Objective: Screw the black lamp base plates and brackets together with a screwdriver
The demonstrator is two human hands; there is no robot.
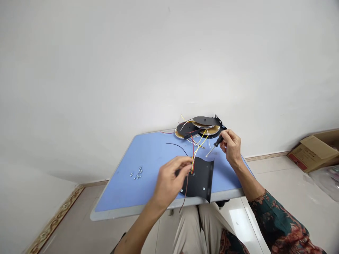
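In the head view my right hand [232, 147] grips the black handle of a screwdriver [212, 150]. Its shaft slants down to the left, and a small bright bit shows at the tip. My left hand [171, 180] is closed in a pinch over the upper left of a curved black metal plate [201, 178]. Its fingertips are beside a bundle of yellow, red and white wires [194, 155] standing up from the plate; whatever they pinch is hidden. Two silvery screws [203, 189] show in the plate's near part. A brown wire [186, 187] hangs over its front edge.
Loose screws [138, 174] lie in a cluster on the left of the blue table [119, 190]. Round black parts with wires [205, 121] are piled at the table's back, close to the wall. An open cardboard box [312, 151] stands on the floor at right.
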